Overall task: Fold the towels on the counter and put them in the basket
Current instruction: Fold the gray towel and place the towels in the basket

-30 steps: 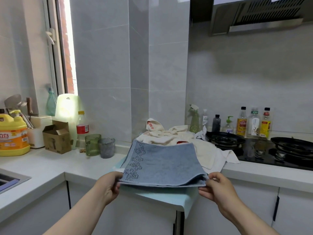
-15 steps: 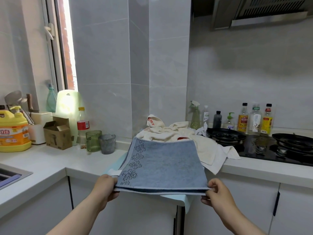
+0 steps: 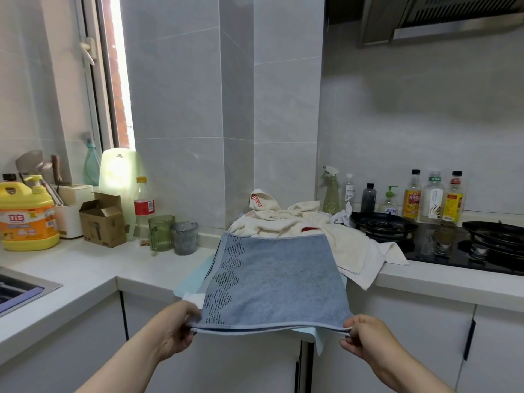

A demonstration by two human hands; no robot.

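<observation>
At counter edge: left hand (image 3: 173, 327), right hand (image 3: 365, 336) pinch near corners of blue towel (image 3: 278, 279); far edge lies ahead toward cream towel pile (image 3: 297, 219).

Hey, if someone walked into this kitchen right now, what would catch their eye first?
First the blue towel, seemingly doubled over and held flat over the front edge of the counter, its near corners pinched by the left hand and right hand. Behind it a heap of unfolded cream towels lies beside the stove. A bright yellow detergent jug stands far left by the sink.
</observation>
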